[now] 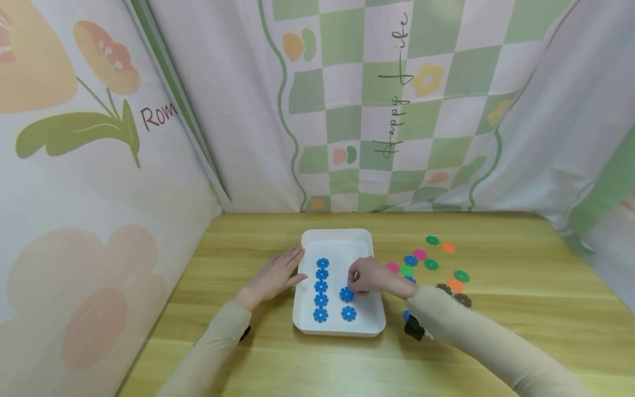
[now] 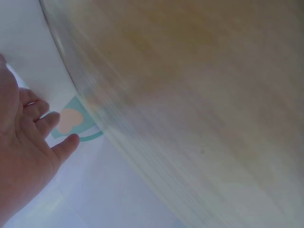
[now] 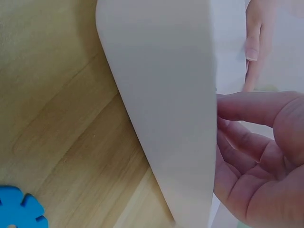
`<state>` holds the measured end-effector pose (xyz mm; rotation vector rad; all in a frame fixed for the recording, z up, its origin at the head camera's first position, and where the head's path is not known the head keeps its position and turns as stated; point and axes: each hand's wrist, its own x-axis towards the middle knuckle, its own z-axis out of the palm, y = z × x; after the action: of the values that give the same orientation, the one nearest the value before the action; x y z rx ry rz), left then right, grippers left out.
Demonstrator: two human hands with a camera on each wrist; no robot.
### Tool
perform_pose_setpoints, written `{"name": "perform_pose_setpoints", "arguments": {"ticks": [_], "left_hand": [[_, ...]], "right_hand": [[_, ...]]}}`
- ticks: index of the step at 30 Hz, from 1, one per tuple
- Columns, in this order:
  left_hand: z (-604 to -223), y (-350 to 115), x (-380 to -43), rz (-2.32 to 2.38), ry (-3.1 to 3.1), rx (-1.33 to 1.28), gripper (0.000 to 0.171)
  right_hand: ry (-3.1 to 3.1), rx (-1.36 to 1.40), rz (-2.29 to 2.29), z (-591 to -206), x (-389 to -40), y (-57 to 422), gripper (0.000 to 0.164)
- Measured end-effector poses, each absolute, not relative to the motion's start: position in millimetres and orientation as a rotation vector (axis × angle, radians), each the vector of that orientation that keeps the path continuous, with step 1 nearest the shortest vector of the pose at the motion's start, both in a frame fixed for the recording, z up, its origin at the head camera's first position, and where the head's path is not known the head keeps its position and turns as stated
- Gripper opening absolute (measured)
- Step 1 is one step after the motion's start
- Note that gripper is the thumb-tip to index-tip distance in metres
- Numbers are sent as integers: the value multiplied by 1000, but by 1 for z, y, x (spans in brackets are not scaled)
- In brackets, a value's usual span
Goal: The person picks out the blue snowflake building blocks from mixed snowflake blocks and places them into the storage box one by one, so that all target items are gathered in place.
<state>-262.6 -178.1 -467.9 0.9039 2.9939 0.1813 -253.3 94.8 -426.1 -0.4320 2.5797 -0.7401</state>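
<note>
A white rectangular tray (image 1: 337,326) lies on the table. Several blue snowflake-shaped plastic discs (image 1: 321,286) form a column along its left side. Two more are on the right side: a lower blue disc (image 1: 349,314) and, just above it, an upper blue disc (image 1: 346,294). My right hand (image 1: 369,274) reaches over the tray's right wall, thumb and fingers curled at the edge of that upper disc, pinching it. In the right wrist view the tray wall (image 3: 161,95) hides the fingertips. My left hand (image 1: 280,274) rests against the tray's left rim with fingers extended.
Loose discs lie scattered on the wooden table (image 1: 521,331) right of the tray, among them a green disc (image 1: 432,241), an orange disc (image 1: 448,247), a pink disc (image 1: 420,255) and a brown disc (image 1: 463,300). A printed curtain (image 1: 387,110) hangs behind the table.
</note>
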Motion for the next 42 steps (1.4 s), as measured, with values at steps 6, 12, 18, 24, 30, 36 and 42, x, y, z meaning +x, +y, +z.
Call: {"name": "perform_pose_setpoints", "arguments": {"ticks": [6,12,18,24,30,36,42], "left_hand": [[-469,-178,-264,178,2986,892,71],[-468,-178,-264,183,2986,894,72],[-467,-178,-263,166,2983,904,72],[-464,-177,-262,175,2991,949,71],[-463,-177,-260,172,2992,946,71],[-463,-177,-259,171,2986,918,72],[-461,-177,-258,178,2985,918,71]], "right_hand": [[2566,-423,-725,-430,-255,94,11],[2546,-431,-658,-429,-258,93,12],[2533,-446,-636,-426,-257,93,13],[2545,-463,-620,-426,-257,93,14],[2575,-482,-576,-427,-257,91,14],[2562,-513,-701,-416,-255,99,11],[2571,-534,-836,-396,-260,124,8]]}}
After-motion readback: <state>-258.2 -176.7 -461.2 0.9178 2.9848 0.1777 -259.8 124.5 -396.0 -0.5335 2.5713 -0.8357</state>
